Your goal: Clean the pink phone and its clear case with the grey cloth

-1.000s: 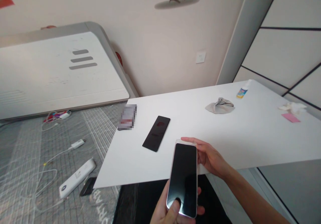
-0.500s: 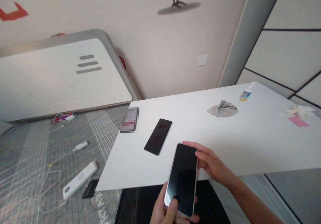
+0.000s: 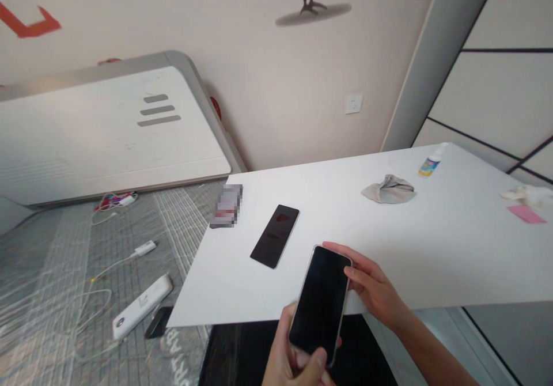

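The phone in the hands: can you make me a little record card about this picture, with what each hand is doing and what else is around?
Held thing: black-screened phone
Left hand: grips the phone's lower end from below
Right hand: fingers on the phone's upper edge
Table: white table, under and beyond the hands
On table: black phone-shaped slab, pixelated blurred item, grey cloth, small spray bottle, pink paper
On floor: white power bank, white cable
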Action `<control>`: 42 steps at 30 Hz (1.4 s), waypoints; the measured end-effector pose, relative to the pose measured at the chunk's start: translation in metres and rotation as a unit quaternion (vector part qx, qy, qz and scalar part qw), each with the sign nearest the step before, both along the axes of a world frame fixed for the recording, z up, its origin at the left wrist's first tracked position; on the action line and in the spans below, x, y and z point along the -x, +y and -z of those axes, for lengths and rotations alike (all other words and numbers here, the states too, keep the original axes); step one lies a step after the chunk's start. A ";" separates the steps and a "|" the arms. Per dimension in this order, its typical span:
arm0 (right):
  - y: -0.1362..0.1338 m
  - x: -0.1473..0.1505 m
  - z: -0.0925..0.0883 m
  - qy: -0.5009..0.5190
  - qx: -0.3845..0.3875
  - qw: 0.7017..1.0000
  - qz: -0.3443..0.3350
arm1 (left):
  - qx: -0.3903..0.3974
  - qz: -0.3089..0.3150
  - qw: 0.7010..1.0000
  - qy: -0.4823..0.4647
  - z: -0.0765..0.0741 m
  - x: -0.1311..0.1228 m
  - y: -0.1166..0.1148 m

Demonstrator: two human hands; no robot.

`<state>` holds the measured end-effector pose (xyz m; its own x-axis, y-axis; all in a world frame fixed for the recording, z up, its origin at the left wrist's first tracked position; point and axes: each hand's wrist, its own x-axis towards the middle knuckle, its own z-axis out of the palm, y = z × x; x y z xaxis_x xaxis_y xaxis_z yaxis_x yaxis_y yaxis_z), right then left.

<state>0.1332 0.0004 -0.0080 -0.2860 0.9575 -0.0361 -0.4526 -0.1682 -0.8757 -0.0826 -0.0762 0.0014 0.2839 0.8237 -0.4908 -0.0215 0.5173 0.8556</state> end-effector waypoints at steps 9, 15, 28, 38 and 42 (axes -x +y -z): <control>0.006 0.007 0.005 0.028 0.037 0.997 0.058 | -0.246 0.002 0.912 0.327 0.005 0.010 0.013; 0.007 0.010 0.008 -0.053 0.005 0.995 0.088 | -0.483 -0.006 0.694 0.534 0.011 0.012 0.035; 0.137 -0.186 -0.038 -0.663 -0.194 0.692 0.208 | -0.494 -0.017 0.694 0.523 0.018 0.007 0.041; 0.098 -0.119 -0.059 -0.600 -0.302 0.724 0.157 | -0.449 -0.016 0.706 0.548 0.021 0.002 0.034; 0.058 -0.063 -0.060 -0.573 -0.368 0.730 0.054 | -0.464 -0.026 0.686 0.559 0.021 -0.002 0.034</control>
